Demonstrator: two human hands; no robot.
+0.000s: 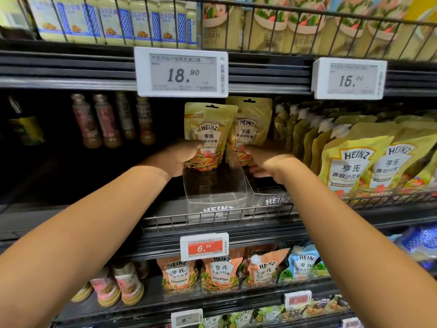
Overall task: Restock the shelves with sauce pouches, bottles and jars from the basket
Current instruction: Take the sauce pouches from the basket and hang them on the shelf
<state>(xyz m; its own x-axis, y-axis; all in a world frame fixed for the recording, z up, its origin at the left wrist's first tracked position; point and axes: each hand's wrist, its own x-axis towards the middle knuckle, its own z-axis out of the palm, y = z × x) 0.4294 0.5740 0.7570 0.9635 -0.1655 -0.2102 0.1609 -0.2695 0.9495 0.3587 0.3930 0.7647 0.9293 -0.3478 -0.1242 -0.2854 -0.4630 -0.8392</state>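
Two gold Heinz sauce pouches stand upright at the back of clear plastic trays on the middle shelf. My left hand (pixel 181 157) grips the left pouch (pixel 209 131) by its lower left side, thumb across the front. My right hand (pixel 262 159) pinches the lower edge of the right pouch (pixel 250 126). Both arms reach in from the bottom of the head view. The basket is out of sight.
Clear Heinz trays (pixel 214 197) sit behind a low wire rail (pixel 212 217). Yellow spouted Heinz pouches (pixel 352 162) fill the right side, dressing bottles (pixel 106 121) the dark left. Price tags (pixel 181 72) hang above. Jars (pixel 118 20) line the top shelf, orange pouches (pixel 220 273) the lower one.
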